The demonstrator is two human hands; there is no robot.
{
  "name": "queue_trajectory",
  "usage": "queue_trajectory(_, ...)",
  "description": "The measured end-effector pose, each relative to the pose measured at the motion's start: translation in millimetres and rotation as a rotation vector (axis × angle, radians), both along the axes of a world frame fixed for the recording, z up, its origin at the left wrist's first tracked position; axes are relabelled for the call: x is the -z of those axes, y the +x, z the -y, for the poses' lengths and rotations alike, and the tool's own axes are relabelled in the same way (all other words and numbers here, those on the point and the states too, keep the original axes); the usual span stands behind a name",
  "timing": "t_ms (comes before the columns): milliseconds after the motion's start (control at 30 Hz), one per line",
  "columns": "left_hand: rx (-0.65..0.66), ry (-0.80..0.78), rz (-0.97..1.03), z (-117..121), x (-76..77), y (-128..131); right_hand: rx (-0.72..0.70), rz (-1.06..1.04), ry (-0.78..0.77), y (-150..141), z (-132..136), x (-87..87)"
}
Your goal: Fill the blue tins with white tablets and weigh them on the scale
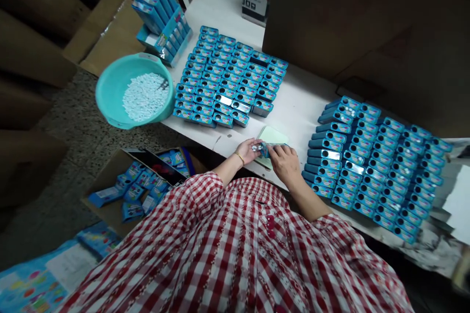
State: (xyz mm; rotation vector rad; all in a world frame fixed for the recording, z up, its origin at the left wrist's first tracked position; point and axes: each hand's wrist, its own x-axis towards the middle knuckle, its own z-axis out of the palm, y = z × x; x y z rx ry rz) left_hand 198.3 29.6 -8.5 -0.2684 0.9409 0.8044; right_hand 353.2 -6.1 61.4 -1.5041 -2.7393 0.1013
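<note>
At the table's front edge, my left hand [248, 151] is cupped palm up with a few small white pieces [256, 147] in its fingers. Beside it, my right hand [285, 162] grips a small blue box [265, 149], tilted so that its end meets the left fingers; most of the box is hidden under the hand. Beneath both hands lies a pale green pad [273, 135]. To the left, a turquoise basin [106, 89] holds many similar white pieces [145, 98].
Rows of blue boxes with dark round spots on top stand to the left [223, 83] and right [370, 156]. A brown carton wall [352, 24] rises behind. Blue packs fill a floor carton [106, 215]. A display stack [161, 24] stands at the table's left edge.
</note>
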Motion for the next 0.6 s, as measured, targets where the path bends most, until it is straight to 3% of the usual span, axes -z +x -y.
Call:
queue_trajectory(100, -0.013, -0.019, -0.001, 0, -0.9, 2, 0.054, -0.086, -0.034, 11, 0, 7.4)
queue_trajectory(200, -0.029, -0.028, 0.010, 0, -0.1, -1, 0.168, -0.329, -0.097, 26, 0, 24.6)
queue_trajectory(367, -0.069, -0.041, -0.028, 4, 3.0, -20, 0.481, -0.919, -0.284, 40, -5, 79.4)
queue_trajectory(467, -0.087, -0.044, -0.078, 12, 1.6, -33, 0.574, -1.110, -0.347, 39, -9, 104.4)
queue_trajectory(600, -0.082, -0.034, -0.104, 26, -5.9, -46, 0.532, -1.154, -0.385, 44, -7, 104.7)
